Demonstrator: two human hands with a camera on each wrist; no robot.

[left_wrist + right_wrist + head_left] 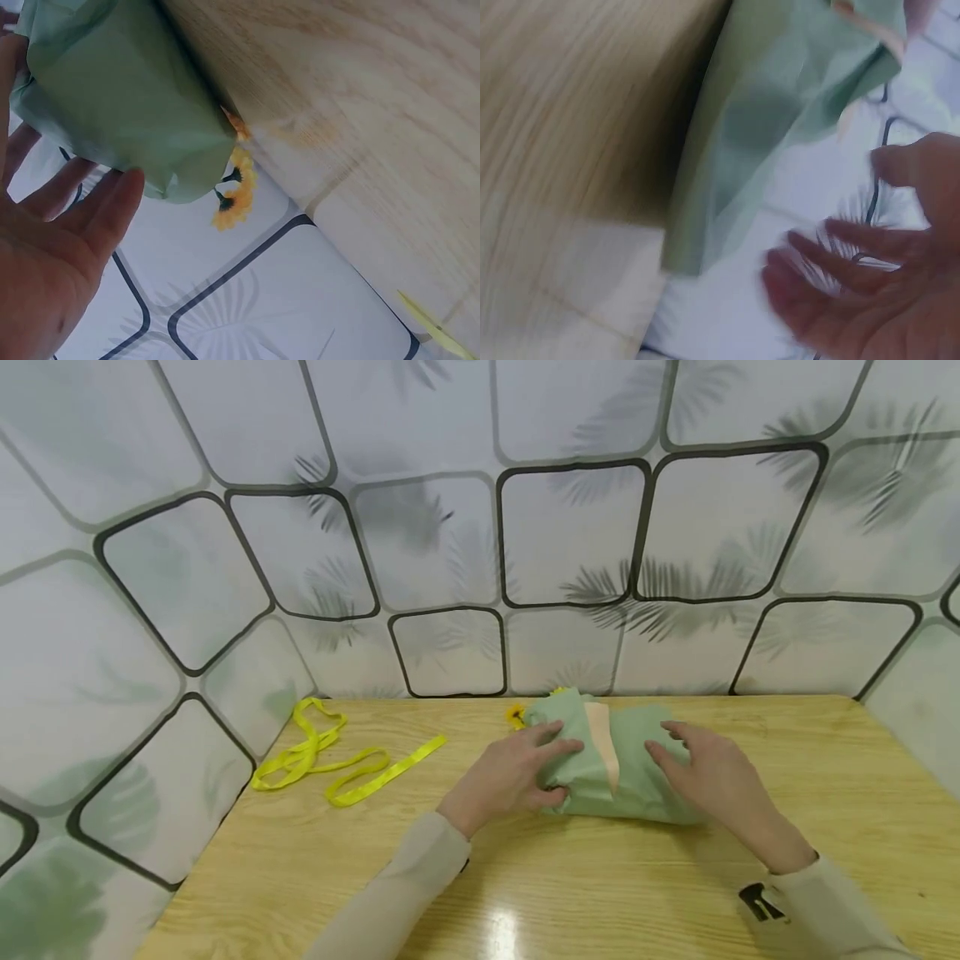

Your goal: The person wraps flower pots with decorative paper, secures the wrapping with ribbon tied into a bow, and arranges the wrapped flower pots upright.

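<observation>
A bundle of pale green wrapping paper [645, 785] lies on the table, with a peach-coloured strip [602, 743] across its middle. Yellow-orange flowers [234, 199] poke out of its left end in the left wrist view. My left hand [513, 777] rests against that flower end, its fingers extended along the paper. At the other end, my right hand [723, 777] is held over the paper with fingers spread and loosely bent. The right wrist view shows a gap between this hand [885, 277], somewhat blurred, and the green paper.
To the left, a bright yellow ribbon [300, 760] lies in loose loops on the wooden table [300, 877]. A patterned wall covering [450, 552] rises behind the table's back edge. Beside the right cuff is a small black object [757, 902].
</observation>
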